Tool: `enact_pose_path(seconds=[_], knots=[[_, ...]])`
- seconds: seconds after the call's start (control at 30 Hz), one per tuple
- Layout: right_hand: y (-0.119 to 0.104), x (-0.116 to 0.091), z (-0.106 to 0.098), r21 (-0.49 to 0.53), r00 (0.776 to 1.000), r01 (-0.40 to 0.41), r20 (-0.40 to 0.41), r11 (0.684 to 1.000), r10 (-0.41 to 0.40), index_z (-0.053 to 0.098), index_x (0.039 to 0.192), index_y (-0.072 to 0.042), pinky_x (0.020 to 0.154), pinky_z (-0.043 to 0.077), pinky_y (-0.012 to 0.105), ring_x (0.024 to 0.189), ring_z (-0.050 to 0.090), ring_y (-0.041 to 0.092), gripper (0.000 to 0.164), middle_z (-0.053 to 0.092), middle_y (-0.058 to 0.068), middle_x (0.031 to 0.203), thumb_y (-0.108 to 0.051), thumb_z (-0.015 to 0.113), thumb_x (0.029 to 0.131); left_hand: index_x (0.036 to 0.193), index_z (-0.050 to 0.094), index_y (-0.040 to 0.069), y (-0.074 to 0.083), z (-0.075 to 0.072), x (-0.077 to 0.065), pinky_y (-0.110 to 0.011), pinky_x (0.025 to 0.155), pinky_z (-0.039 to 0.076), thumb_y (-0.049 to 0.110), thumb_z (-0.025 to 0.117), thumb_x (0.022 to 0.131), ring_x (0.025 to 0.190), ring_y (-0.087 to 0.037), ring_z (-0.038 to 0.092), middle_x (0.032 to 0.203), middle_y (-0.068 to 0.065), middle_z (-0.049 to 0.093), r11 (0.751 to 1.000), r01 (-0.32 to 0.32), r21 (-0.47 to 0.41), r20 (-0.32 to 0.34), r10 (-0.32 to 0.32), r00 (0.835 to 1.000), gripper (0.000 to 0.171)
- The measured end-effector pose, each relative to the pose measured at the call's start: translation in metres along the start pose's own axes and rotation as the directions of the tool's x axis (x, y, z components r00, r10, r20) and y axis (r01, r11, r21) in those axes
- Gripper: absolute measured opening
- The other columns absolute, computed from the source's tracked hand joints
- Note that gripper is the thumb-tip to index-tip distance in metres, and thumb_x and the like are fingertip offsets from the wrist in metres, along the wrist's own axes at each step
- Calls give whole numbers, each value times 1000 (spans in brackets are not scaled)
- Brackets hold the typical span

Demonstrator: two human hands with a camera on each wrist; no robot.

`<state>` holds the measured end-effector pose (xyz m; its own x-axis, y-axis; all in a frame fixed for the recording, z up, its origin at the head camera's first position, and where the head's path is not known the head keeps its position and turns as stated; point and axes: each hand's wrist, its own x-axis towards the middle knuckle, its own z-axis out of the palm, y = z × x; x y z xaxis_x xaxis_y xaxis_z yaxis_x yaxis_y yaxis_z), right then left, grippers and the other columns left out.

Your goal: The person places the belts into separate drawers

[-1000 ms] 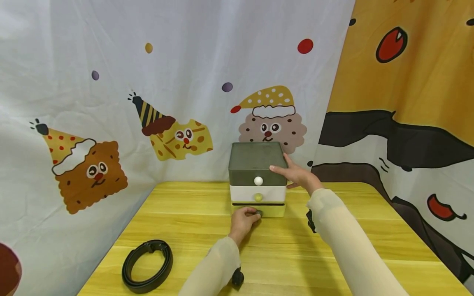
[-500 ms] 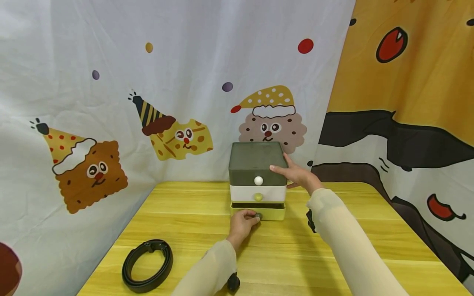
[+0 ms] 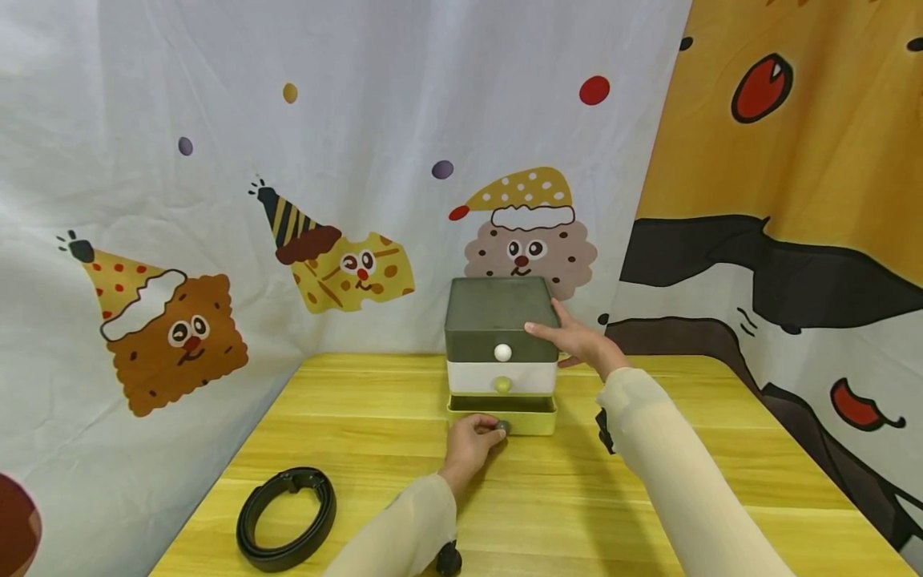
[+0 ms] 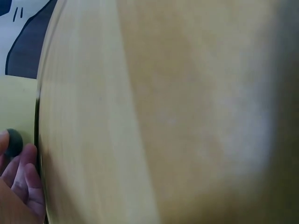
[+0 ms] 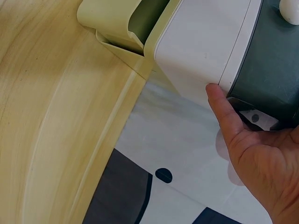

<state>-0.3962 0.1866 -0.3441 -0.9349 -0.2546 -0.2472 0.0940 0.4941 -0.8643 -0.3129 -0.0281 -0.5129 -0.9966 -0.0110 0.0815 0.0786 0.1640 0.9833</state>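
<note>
A small drawer unit (image 3: pixel 497 304) stands at the back of the table, stacked in dark green, white and yellow levels. Its yellow bottom drawer (image 3: pixel 537 422) is pulled partway out, showing a dark gap behind the front. My left hand (image 3: pixel 467 450) pinches that drawer's dark round knob (image 3: pixel 503 427); the left wrist view catches the knob (image 4: pixel 15 142) between thumb and fingers at its left edge. Against the unit's right side rests my right hand (image 3: pixel 590 346), fingers spread, thumb over the green front corner. In the right wrist view one finger of this hand (image 5: pixel 266 149) touches the side near the white level.
A coiled black belt (image 3: pixel 286 521) lies on the wood-grain table (image 3: pixel 375 401) at front left. Behind the unit hangs a white curtain (image 3: pixel 360 120) with cartoon figures, and an orange one (image 3: pixel 844 144) is at right.
The left hand has drawn the yellow bottom drawer outward toward me, widening the narrow slit into a clear gap. The right hand and the belt have stayed where they were.
</note>
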Motion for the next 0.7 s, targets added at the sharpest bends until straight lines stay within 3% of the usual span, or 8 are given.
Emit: enact_pose_path(seconds=[0.7], knots=[[-1, 0, 1, 9, 1000, -11, 1, 1000, 11, -24, 154, -35, 103, 40, 58, 147, 12, 42, 106, -15, 16, 163, -62, 58, 92, 97, 72, -2, 2, -3, -14, -28, 63, 56, 1, 77, 84, 70, -14, 65, 82, -6, 69, 1000, 15, 19, 21, -15, 1000, 14]])
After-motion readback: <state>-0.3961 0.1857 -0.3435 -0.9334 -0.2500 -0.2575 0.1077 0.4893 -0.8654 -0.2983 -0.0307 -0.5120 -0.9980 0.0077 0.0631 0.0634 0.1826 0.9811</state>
